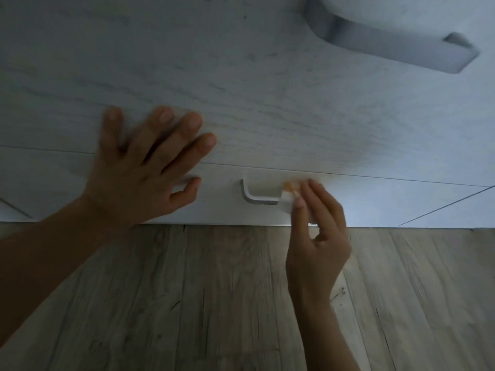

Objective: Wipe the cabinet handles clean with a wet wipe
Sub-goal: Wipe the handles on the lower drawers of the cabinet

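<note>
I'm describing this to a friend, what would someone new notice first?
Two hands in the middle: the left hand spread flat on the pale cabinet front, the right hand pinching a white wipe against the right end of the small handle. A second handle juts out top right.

Left of centre, the left hand (144,172) lies flat, fingers spread wide. Right of centre, the right hand (318,236) pinches a small white wipe (287,207) in its fingertips.
</note>
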